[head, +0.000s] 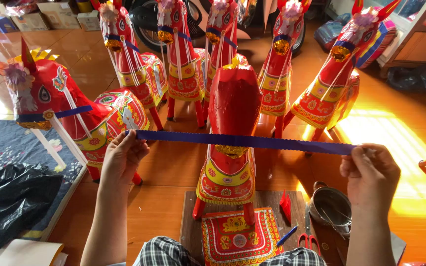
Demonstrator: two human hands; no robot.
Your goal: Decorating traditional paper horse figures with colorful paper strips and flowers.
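Blue paper, a long narrow strip with scalloped edges [242, 141], runs taut across the middle of the frame, pulled straight between the person's two hands. The left hand [122, 156], at centre left, has its fingers closed on the strip's left end; the right hand [371, 172], at centre right, pinches the other end between thumb and fingertips. The strip crosses just in front of a red paper horse without its trimmings on the head [232, 143], which stands at the centre of the frame on a dark wooden board [267, 202] with its head turned away from the person. Below it, at the bottom centre, lies a red and gold patterned saddle cloth [235, 236]. Toward the lower right sit a round metal pot [331, 207], a pair of red-handled scissors [309, 240] and a blue pen [288, 235]. Finished red paper horses with blue bridles and white tassels [183, 54] stand in a row along the top of the frame, and another [65, 106] fills the left side. Crumpled black plastic sheeting [11, 202] lies at the lower left on the orange tiled floor [400, 123].
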